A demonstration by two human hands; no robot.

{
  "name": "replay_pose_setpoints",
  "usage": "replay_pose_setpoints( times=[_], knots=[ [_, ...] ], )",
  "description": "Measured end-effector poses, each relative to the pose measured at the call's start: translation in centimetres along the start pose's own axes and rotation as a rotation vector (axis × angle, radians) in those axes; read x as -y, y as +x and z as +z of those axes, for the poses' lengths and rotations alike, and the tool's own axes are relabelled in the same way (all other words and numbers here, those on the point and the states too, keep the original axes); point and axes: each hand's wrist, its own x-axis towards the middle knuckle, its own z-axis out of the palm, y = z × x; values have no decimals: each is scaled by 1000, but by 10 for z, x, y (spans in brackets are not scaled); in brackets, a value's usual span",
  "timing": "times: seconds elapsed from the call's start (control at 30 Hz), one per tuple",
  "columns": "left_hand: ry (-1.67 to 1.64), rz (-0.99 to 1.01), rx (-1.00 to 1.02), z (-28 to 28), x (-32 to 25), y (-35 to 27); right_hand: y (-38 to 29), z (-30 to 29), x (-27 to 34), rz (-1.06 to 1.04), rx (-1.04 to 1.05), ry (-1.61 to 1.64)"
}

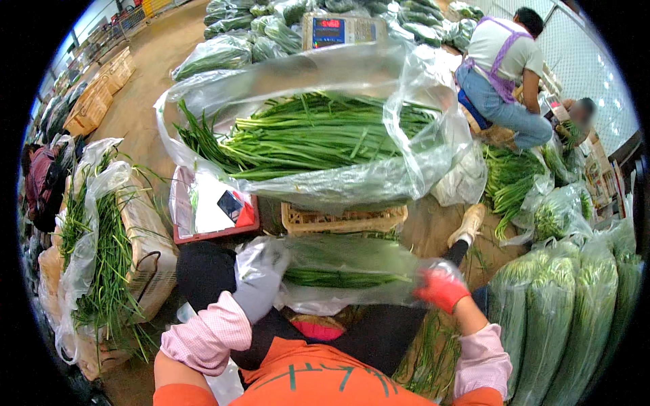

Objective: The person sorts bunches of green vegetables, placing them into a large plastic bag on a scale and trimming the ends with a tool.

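Observation:
A clear plastic bag (350, 248) with long green stalks (345, 278) in it, apparently garlic chives, is stretched across my lap. My left hand (260, 279), in a grey glove with clear plastic over it, grips the bag's left end. At the right end my right hand (443, 288), in a red glove and blurred, is closed on the plastic. In front of me a larger open clear bag (315, 190) holds a thick pile of green stalks (325, 132). Behind that bag stands a digital scale (345, 30) with a lit display.
A yellow plastic crate (345, 218) and a red tub (218, 236) with a phone (230, 204) stand beyond my lap. Loose greens (109, 243) overhang a crate (152, 264) at left. Tall bagged greens (543, 304) stand at right. A co-worker (502, 76) sits upper right.

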Motion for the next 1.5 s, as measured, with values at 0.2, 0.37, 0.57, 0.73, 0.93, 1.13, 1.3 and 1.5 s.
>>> replay_pose_setpoints(
  times=[0.2, 0.37, 0.57, 0.73, 0.93, 1.13, 1.3, 1.5],
  knots=[
    [-257, 356, 284, -49, -40, 57, 12, -36, 141, -517, -1, 494],
    [-281, 147, -673, -85, -3, 161, 111, -103, 209, -704, -592, 746],
    [638, -168, -557, -113, 104, 273, 263, -154, 187, -443, -708, 21],
    [581, -205, 69, -138, 129, 301, 302, -168, 199, -204, -720, -548],
    [492, 7, -306, -142, 146, 297, 316, -172, 191, -317, -651, -432],
    [231, 165, -584, -134, 162, 266, 283, -140, 178, -538, -690, -568],
    [144, 151, -676, -135, 168, 254, 244, -114, 183, -716, -762, -596],
    [118, 179, -760, -132, 162, 243, 208, -126, 223, -846, -853, -597]
  ],
)
